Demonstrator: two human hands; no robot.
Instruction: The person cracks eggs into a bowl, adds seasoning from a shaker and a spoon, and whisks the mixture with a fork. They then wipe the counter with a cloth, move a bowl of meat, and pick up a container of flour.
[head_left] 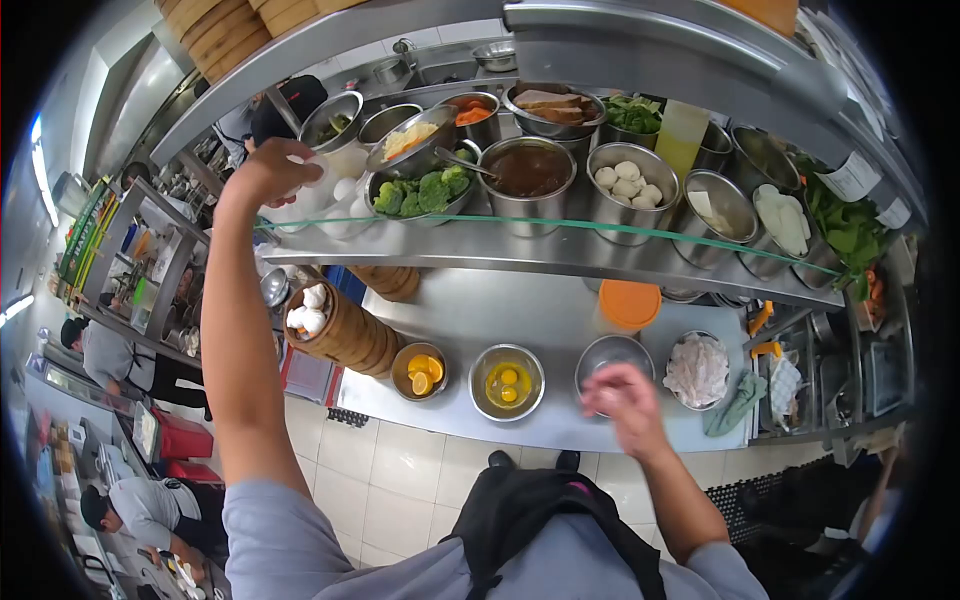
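Observation:
My left hand (268, 175) reaches up to the left end of the steel shelf, its fingers curled round something pale that I cannot make out. White eggs (344, 190) lie beside it in clear plastic. My right hand (622, 400), smeared by motion, is over the near edge of a steel bowl (612, 354) on the worktop; its grip cannot be told. Left of that bowl stands a steel bowl with raw egg yolks (509, 383) and clear egg white. A smaller bowl of cut orange fruit (421, 374) is further left.
Bamboo steamers (352, 330) with white items on top stand left. The shelf bears broccoli (420, 193), brown sauce (526, 168) with a spoon, and white balls (627, 184). An orange-lidded tub (629, 304), pale sliced food (698, 370) and a green cloth (738, 404) are right. People work left.

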